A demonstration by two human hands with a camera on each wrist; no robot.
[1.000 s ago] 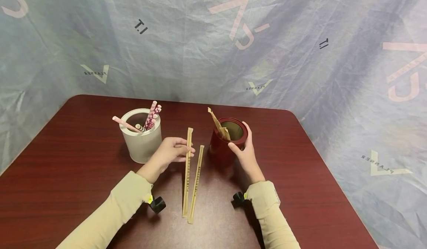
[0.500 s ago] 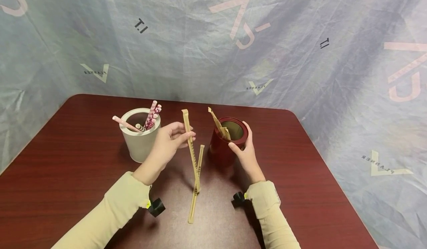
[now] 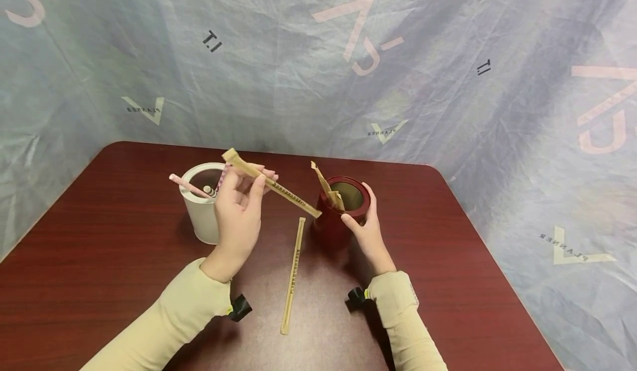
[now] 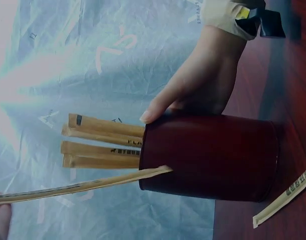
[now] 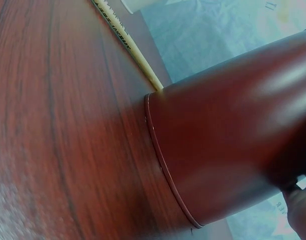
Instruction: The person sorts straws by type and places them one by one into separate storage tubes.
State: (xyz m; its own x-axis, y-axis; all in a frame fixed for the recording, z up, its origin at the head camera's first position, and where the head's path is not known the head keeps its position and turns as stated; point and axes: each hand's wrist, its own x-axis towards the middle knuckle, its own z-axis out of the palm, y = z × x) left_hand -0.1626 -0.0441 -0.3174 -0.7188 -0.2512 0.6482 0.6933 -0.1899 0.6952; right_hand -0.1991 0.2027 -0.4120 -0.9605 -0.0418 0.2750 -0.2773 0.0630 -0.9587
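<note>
My left hand [image 3: 240, 210] pinches a paper-wrapped straw [image 3: 291, 196] between thumb and fingers, raised above the table. The straw slants down to the right, its lower tip overlapping the near left side of the red canister [image 3: 330, 230] in the head view. My right hand [image 3: 368, 227] grips that canister near its rim, thumb in front and fingers round the far side. Several wrapped straws [image 4: 102, 131] stick out of the canister's mouth in the left wrist view. A second loose wrapped straw [image 3: 293, 277] lies on the table between my arms.
A white canister [image 3: 201, 216] holding pink and patterned straws [image 3: 191, 186] stands at the left, partly hidden behind my left hand. The dark red table [image 3: 448, 282] ends at a grey fabric backdrop [image 3: 278, 72].
My left hand has lifted the wrapped straw off the table and tilted it, its lower tip swinging up and right to the red canister. The right hand keeps its hold.
</note>
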